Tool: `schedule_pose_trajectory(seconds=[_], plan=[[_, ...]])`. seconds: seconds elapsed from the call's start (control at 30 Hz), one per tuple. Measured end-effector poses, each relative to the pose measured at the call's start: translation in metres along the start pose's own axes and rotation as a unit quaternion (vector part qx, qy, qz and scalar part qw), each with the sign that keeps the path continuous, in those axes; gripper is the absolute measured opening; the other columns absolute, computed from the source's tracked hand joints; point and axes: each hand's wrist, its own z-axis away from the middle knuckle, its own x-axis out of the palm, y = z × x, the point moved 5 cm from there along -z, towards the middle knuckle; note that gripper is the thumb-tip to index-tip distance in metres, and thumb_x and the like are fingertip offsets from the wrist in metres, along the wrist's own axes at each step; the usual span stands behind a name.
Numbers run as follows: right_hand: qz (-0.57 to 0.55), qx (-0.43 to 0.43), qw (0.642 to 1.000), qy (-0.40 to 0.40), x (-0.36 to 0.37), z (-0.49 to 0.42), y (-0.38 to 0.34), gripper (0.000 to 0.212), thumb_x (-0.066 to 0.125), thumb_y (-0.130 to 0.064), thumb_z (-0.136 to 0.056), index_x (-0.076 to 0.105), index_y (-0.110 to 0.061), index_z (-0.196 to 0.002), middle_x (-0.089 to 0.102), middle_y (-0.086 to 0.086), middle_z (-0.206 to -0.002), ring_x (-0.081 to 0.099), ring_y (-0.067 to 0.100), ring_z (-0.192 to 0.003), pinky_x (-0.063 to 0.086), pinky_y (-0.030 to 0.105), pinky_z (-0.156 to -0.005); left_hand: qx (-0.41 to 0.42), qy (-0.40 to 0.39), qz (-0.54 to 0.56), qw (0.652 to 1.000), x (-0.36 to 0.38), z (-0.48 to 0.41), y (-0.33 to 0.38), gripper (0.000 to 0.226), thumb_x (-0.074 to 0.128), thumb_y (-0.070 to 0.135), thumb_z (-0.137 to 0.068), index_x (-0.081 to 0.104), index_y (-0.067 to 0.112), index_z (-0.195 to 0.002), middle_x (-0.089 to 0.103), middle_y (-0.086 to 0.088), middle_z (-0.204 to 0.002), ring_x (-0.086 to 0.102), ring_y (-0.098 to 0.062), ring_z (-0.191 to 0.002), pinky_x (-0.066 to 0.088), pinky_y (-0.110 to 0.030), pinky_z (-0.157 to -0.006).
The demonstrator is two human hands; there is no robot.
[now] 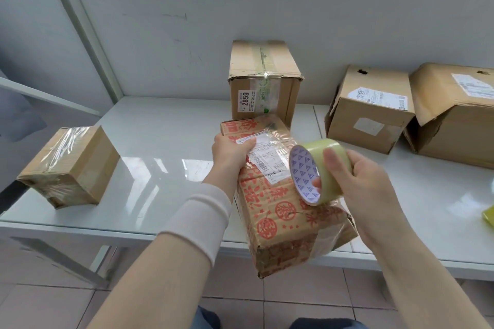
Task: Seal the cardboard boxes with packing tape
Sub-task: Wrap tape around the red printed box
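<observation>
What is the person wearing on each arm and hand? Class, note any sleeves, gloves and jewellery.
The left hand and right hand are bare: no gloves, rings or watch show. A snug off-white fabric sleeve wraps the left arm from the wrist partway up, with bare arm beyond it. The right arm has no sleeve in view.

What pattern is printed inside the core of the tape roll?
Small blue triangles on white, inside the pale green tape roll; head view.

Right of the red-printed cardboard box (280, 208), the picture's edge cuts a yellow object (488, 215) and a dented brown carton (454, 120).
</observation>
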Motion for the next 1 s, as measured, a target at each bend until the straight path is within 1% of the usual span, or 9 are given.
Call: schedule_pose_trajectory(seconds=[0.07,0.2,0.33,0.4,0.47,0.57,0.7,0.9,1.0], plan=[[-0.029,0.009,0.999,-0.027,-0.003,0.013,0.004,0.043,0.049,-0.055,-0.068,0.061,-0.021,-0.091,0.071,0.0,-0.072,0.066,0.011,-0.071,0.052,0.021,-0.064,0.0,0.004,0.002,1.0,0.0,0.0,0.0,0.063,0.081,0.033,-0.067,0.051,0.01,-0.117,0.063,-0.009,-0.112,0.064,-0.03,-0.1,0.052,-0.045,-0.09],[-0.02,0.023,0.999,-0.028,0.001,0.023,0.017,0.038,0.051,-0.053,-0.068,0.061,-0.023,-0.09,0.071,-0.01,-0.077,0.066,0.006,-0.074,0.053,0.02,-0.065,-0.005,0.013,0.002,1.0,-0.001,0.001,0.001,0.062,0.082,0.032,-0.069,0.05,0.01,-0.118,0.063,-0.009,-0.114,0.064,-0.029,-0.101,0.052,-0.044,-0.091],[-0.004,0.007,1.0,0.004,-0.01,0.027,-0.002,0.045,0.048,-0.061,-0.06,0.06,-0.023,-0.08,0.065,-0.008,-0.056,0.06,0.002,-0.051,0.047,0.012,-0.048,-0.01,0.015,0.007,1.0,-0.003,0.003,0.001,0.055,0.081,0.028,-0.072,0.053,0.01,-0.115,0.065,-0.009,-0.109,0.065,-0.029,-0.097,0.053,-0.044,-0.089],[0.009,0.01,1.0,-0.013,-0.015,0.036,-0.008,0.048,0.045,-0.061,-0.059,0.059,-0.023,-0.085,0.067,-0.004,-0.066,0.063,0.004,-0.058,0.046,0.011,-0.049,-0.015,0.011,0.017,1.0,-0.003,0.004,0.0,0.051,0.081,0.026,-0.073,0.055,0.01,-0.114,0.066,-0.009,-0.107,0.066,-0.029,-0.095,0.054,-0.044,-0.089],[-0.033,0.026,0.998,-0.039,-0.015,0.045,-0.006,0.045,0.046,-0.055,-0.065,0.058,-0.022,-0.093,0.07,-0.001,-0.075,0.065,0.004,-0.068,0.049,0.012,-0.055,-0.016,0.01,0.021,1.0,-0.002,0.004,0.001,0.05,0.081,0.026,-0.073,0.055,0.01,-0.113,0.067,-0.009,-0.106,0.067,-0.029,-0.093,0.054,-0.044,-0.088],[-0.009,0.038,0.997,-0.069,-0.008,0.049,0.003,0.045,0.048,-0.051,-0.068,0.06,-0.017,-0.093,0.072,-0.005,-0.077,0.067,0.006,-0.072,0.053,0.017,-0.058,-0.019,0.01,0.019,1.0,-0.002,0.007,0.003,0.048,0.081,0.027,-0.073,0.055,0.01,-0.109,0.068,-0.01,-0.105,0.067,-0.029,-0.092,0.055,-0.044,-0.087],[0.008,0.044,0.999,-0.006,-0.015,0.054,-0.005,0.036,0.051,-0.054,-0.061,0.06,-0.024,-0.078,0.067,-0.014,-0.058,0.061,-0.003,-0.056,0.045,0.009,-0.048,-0.017,0.01,0.016,1.0,-0.004,0.012,0.005,0.047,0.081,0.027,-0.071,0.057,0.011,-0.108,0.068,-0.009,-0.103,0.068,-0.029,-0.091,0.055,-0.043,-0.087],[0.056,0.097,0.993,0.021,-0.034,0.087,-0.008,0.055,0.045,-0.065,-0.054,0.061,-0.018,-0.079,0.062,-0.006,-0.048,0.058,0.001,-0.042,0.041,0.007,-0.042,-0.015,-0.005,0.016,1.0,-0.004,0.018,0.008,0.045,0.081,0.025,-0.071,0.06,0.01,-0.108,0.069,-0.009,-0.1,0.069,-0.027,-0.087,0.056,-0.042,-0.085],[0.074,0.116,0.99,0.028,-0.035,0.097,-0.006,0.042,0.046,-0.062,-0.06,0.058,-0.025,-0.076,0.063,-0.003,-0.051,0.058,-0.002,-0.043,0.039,0.005,-0.042,-0.005,-0.016,-0.004,1.0,0.002,0.022,0.012,0.04,0.079,0.025,-0.075,0.063,0.01,-0.108,0.07,-0.009,-0.1,0.069,-0.025,-0.085,0.056,-0.04,-0.083]])
